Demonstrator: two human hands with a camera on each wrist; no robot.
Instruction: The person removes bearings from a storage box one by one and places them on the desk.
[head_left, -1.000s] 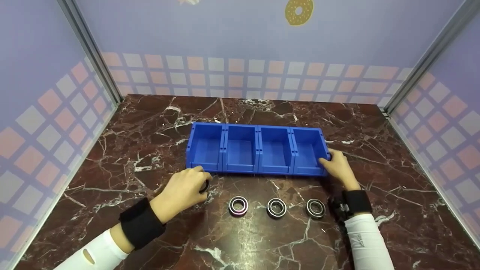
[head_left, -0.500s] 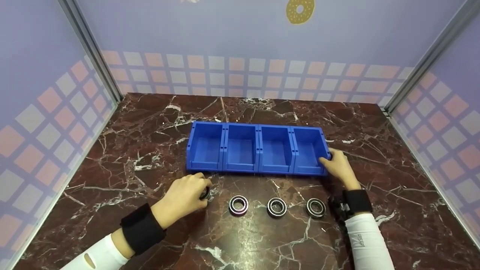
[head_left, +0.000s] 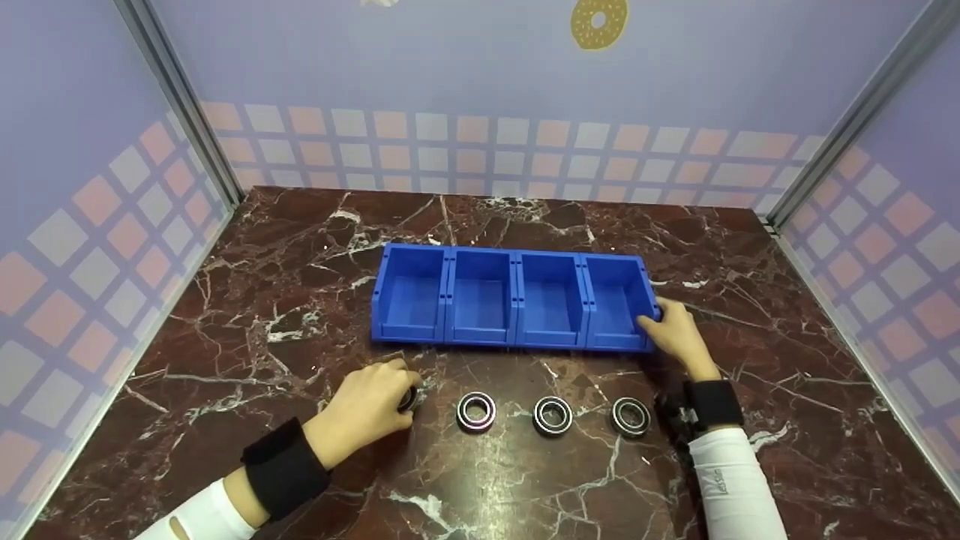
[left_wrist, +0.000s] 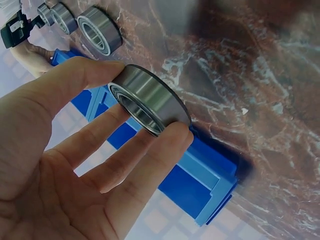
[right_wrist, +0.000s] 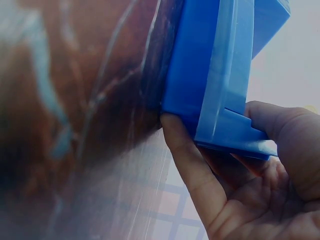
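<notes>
My left hand [head_left: 367, 405] pinches a ball bearing [left_wrist: 152, 95] between thumb and fingers, in front of the left end of a joined row of blue bins [head_left: 480, 336]. In the left wrist view the bearing's steel outer side shows; from the head it is mostly hidden by the fingers. My right hand [head_left: 679, 334] grips the right side wall of the rightmost bin, thumb on the inner side and fingers outside, as the right wrist view [right_wrist: 235, 120] of the blue bin also shows. Three more bearings lie flat in a row before the bins: left [head_left: 476, 412], middle [head_left: 553, 416], right [head_left: 630, 417].
The bins stand on a dark red marbled table [head_left: 525, 487], their compartments bare inside. Purple panels with a tile pattern [head_left: 480, 150] close off the back and both sides. A black wrist strap [head_left: 285, 469] sits on the left forearm and another [head_left: 712, 403] on the right.
My left hand has moved down toward me, away from the front of the leftmost bin, still holding the bearing. My right hand and the bins have stayed in place.
</notes>
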